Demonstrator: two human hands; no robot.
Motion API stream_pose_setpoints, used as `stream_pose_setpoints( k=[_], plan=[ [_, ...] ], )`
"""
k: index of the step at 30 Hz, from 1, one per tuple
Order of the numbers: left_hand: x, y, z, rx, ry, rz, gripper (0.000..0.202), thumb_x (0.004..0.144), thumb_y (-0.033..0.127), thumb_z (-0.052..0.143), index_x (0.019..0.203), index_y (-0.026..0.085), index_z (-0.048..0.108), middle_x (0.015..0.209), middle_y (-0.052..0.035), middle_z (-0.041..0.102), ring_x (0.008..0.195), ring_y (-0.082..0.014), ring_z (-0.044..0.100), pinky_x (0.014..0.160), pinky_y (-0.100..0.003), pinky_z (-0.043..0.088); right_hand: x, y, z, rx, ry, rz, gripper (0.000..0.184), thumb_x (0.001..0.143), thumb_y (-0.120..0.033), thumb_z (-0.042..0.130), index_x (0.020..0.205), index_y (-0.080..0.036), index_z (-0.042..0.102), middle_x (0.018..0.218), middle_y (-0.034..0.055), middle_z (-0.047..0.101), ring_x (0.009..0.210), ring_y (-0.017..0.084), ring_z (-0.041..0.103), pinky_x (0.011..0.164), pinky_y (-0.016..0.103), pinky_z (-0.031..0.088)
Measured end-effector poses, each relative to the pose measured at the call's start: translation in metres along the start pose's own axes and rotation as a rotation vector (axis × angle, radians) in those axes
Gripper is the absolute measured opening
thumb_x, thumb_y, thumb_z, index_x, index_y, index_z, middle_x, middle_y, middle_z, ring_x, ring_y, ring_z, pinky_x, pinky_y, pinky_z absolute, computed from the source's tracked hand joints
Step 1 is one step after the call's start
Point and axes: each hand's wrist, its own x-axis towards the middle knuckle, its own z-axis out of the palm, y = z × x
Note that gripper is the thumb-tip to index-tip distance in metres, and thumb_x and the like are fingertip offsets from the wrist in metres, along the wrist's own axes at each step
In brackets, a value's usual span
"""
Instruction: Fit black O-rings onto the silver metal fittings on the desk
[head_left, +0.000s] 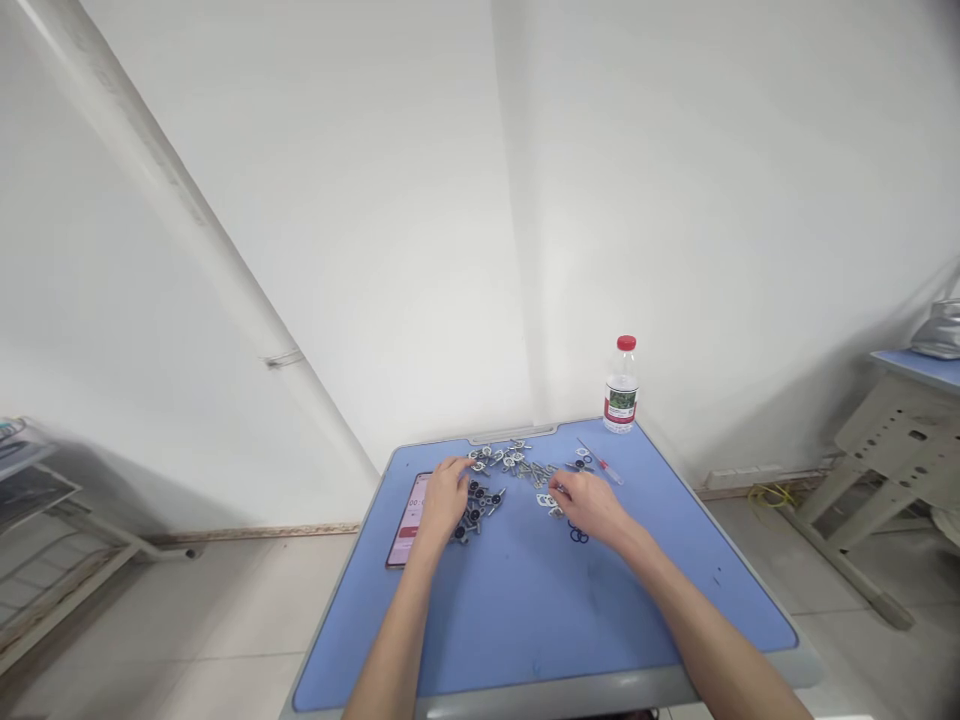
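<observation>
A heap of small metal parts (517, 462), some with black round pieces, lies at the far middle of the blue table (540, 600). My left hand (444, 500) rests at the heap's left edge, fingers curled down onto the parts; what it grips is too small to make out. My right hand (589, 500) lies at the heap's right side, fingertips pinched on a small metal part (551, 500). Black rings (577, 534) lie just under my right wrist.
A phone (409, 520) with a red and white screen lies left of my left hand. A red-handled screwdriver (604, 465) and a water bottle (621, 386) with a red cap stand at the far right. Another desk (900, 420) is at the right.
</observation>
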Motion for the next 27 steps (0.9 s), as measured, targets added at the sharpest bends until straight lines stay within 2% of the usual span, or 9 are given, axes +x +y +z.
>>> stream_pose_setpoints(
  k=[5, 7, 10, 14, 19, 27],
  plan=[
    [0.018, 0.018, -0.006, 0.247, -0.17, 0.045, 0.041, 0.085, 0.002, 0.04, 0.113, 0.02, 0.063, 0.12, -0.0062, 0.061, 0.112, -0.0192, 0.051, 0.094, -0.03, 0.039, 0.0, 0.0, 0.0, -0.005, 0.011, 0.001, 0.019, 0.091, -0.021, 0.044, 0.091, -0.021, 0.064, 0.078, 0.0027, 0.071, 0.074, 0.017, 0.063, 0.06, 0.024, 0.03],
    [0.027, 0.018, -0.003, 0.302, -0.211, 0.035, 0.043, 0.081, -0.003, 0.04, 0.108, 0.02, 0.065, 0.116, -0.0077, 0.063, 0.11, -0.0206, 0.052, 0.093, -0.032, 0.039, 0.0, 0.0, -0.001, -0.003, 0.014, 0.0, 0.019, 0.091, -0.022, 0.044, 0.091, -0.021, 0.064, 0.078, 0.0025, 0.071, 0.074, 0.017, 0.063, 0.06, 0.024, 0.03],
    [0.035, 0.012, 0.005, 0.337, -0.249, 0.038, 0.035, 0.079, -0.001, 0.044, 0.096, 0.018, 0.068, 0.104, -0.0092, 0.064, 0.103, -0.0215, 0.055, 0.088, -0.032, 0.04, 0.0, 0.0, -0.003, -0.005, 0.025, 0.002, 0.019, 0.092, -0.021, 0.044, 0.091, -0.021, 0.064, 0.078, 0.0025, 0.071, 0.075, 0.017, 0.064, 0.061, 0.024, 0.031],
    [0.039, 0.002, 0.015, 0.347, -0.261, 0.062, 0.029, 0.081, 0.004, 0.048, 0.098, 0.018, 0.066, 0.105, -0.0095, 0.059, 0.098, -0.0201, 0.055, 0.084, -0.03, 0.041, -0.001, -0.001, -0.006, -0.015, 0.031, 0.002, 0.019, 0.092, -0.02, 0.044, 0.093, -0.02, 0.063, 0.081, 0.0033, 0.071, 0.077, 0.017, 0.064, 0.062, 0.024, 0.031],
    [0.041, -0.004, 0.018, 0.337, -0.261, 0.104, 0.019, 0.081, 0.008, 0.053, 0.092, 0.017, 0.066, 0.103, -0.0078, 0.056, 0.094, -0.0189, 0.056, 0.082, -0.028, 0.041, -0.002, -0.004, -0.008, -0.022, 0.008, 0.006, 0.021, 0.093, -0.02, 0.042, 0.092, -0.02, 0.063, 0.08, 0.0043, 0.07, 0.075, 0.017, 0.064, 0.06, 0.025, 0.03],
    [0.035, -0.003, 0.019, 0.283, -0.207, 0.154, 0.012, 0.082, 0.012, 0.057, 0.086, 0.018, 0.067, 0.096, -0.0071, 0.059, 0.096, -0.0222, 0.056, 0.087, -0.034, 0.04, -0.001, -0.004, -0.01, -0.014, 0.015, 0.005, 0.021, 0.092, -0.02, 0.042, 0.092, -0.02, 0.063, 0.079, 0.0043, 0.07, 0.074, 0.017, 0.063, 0.059, 0.024, 0.029]
  ],
)
